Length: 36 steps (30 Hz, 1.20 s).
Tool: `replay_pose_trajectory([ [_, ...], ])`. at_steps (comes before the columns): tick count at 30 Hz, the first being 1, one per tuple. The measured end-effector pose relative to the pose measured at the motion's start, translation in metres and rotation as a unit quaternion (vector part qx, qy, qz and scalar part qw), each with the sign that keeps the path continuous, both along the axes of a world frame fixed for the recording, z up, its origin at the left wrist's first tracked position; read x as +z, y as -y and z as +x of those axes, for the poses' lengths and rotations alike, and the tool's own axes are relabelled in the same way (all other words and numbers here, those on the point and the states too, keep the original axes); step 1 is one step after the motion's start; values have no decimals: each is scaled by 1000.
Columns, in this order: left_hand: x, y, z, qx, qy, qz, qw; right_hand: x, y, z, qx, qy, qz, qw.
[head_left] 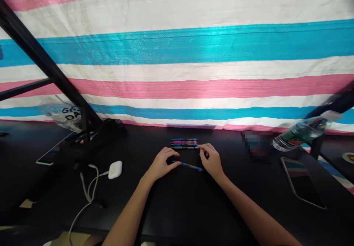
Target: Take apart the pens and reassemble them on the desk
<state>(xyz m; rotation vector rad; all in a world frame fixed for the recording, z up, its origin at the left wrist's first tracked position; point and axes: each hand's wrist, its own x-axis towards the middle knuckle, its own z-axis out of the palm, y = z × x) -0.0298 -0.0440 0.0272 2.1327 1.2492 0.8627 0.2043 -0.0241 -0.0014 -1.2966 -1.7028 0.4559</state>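
Observation:
Several pens [184, 141] lie side by side in a row on the black table, blue, red and grey ones among them. Closer to me, one blue pen [192, 167] rests apart, slightly slanted. My left hand [163, 163] is open, its thumb at the left end of the slanted pen and its fingertips near the left end of the grey pen [184, 148]. On the other side, my right hand [212, 161] has bent fingers, thumb and index apart, with a fingertip at the grey pen's right end. Neither hand has a pen lifted.
A white earbud case [115, 169] and white cable [94, 187] lie left. To the right are a phone [302, 182], a tilted plastic bottle [302, 132] and a blurred-out item [257, 145]. Black frame bars [55, 72] and striped sheeting [177, 89] stand behind.

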Motion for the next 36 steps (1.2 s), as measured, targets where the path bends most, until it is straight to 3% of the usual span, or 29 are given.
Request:
replay_pose_trajectory([
  [4, 0, 0, 1, -33, -44, -17, 998, 2, 1, 0, 32, 0, 9, 999],
  [9, -2, -2, 2, 8, -23, -25, 999, 4, 4, -2, 159, 31, 7, 987],
  [11, -2, -2, 2, 35, 5, -18, 999, 5, 5, -3, 182, 47, -6, 982],
  [17, -1, -4, 2, 114, 56, -37, 991, 8, 3, -2, 180, 68, -52, 980],
  [24, 0, -2, 3, 99, 131, -106, 981, 6, 0, 0, 119, -24, -117, 986],
  [32, -2, -3, 2, 101, 120, -103, 982, 11, -1, 3, 174, -26, -162, 971],
  [36, -1, -3, 3, 100, 135, -105, 980, 9, -2, 3, 167, -23, -157, 973],
])
